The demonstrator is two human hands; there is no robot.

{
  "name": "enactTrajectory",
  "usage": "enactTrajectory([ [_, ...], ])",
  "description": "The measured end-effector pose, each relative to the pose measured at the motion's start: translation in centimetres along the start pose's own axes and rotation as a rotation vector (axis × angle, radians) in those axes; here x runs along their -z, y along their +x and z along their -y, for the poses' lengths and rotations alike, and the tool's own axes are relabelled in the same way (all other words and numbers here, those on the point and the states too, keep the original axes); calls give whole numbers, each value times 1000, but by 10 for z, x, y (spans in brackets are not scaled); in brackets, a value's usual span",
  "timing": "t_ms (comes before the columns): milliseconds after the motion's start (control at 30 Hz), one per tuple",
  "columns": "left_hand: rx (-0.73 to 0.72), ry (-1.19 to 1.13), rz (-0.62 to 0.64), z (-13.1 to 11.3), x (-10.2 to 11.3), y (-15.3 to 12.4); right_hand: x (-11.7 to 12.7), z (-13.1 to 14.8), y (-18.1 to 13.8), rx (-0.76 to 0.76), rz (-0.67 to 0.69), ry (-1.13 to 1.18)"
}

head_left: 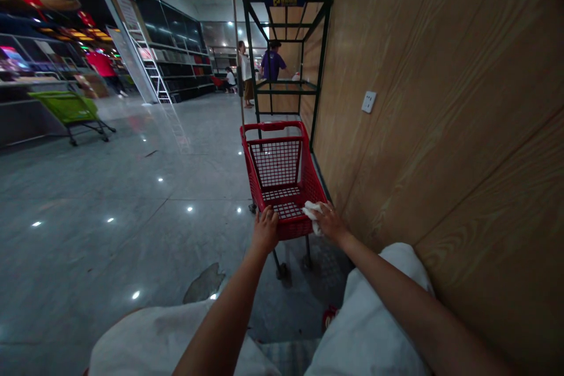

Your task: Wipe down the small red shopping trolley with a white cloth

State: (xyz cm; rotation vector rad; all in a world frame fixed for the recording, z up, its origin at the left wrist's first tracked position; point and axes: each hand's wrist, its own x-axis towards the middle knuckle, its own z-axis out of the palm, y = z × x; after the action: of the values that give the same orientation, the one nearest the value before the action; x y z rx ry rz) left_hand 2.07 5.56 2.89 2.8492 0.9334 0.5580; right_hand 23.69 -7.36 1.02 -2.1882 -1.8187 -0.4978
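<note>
A small red shopping cart (282, 173) stands on the floor right in front of me, close to a wooden wall. My left hand (265, 228) is closed over the near rim of the cart's basket. At the rim's right corner my right hand (329, 220) is closed round a crumpled white cloth (312, 211), pressing it against the red plastic. The basket looks empty. My knees in light trousers fill the bottom of the view.
A wood-panelled wall (440, 129) with a white socket (369, 101) runs along the right. A dark metal rack (286, 59) stands behind the cart. A green cart (70, 108), a ladder (152, 70) and several people are farther off on the glossy grey floor.
</note>
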Motion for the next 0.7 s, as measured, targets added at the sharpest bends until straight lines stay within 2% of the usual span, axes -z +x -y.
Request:
enactTrajectory([
  [67, 34, -1, -16, -11, -1, 0, 0, 3, -2, -18, -17, 16],
  [167, 74, 27, -41, -31, -8, 1, -6, 35, 3, -25, -44, 49],
  [267, 28, 48, -43, -46, -19, 2, -14, 69, 11, -54, -70, 43],
  [333, 29, 46, -48, -49, -24, 2, -17, 76, 14, -38, -73, 37],
  [400, 21, 23, -27, -44, -23, 0, -15, 67, 13, 38, -51, 37],
  [467, -24, -18, 23, -35, -18, -2, -10, 44, 9, 111, -25, 34],
  [600, -83, -65, 98, -22, -2, -6, 0, -7, -4, 147, 9, 14],
  [700, -115, -70, 135, -18, 3, -7, 3, -18, -9, 145, 26, 8],
])
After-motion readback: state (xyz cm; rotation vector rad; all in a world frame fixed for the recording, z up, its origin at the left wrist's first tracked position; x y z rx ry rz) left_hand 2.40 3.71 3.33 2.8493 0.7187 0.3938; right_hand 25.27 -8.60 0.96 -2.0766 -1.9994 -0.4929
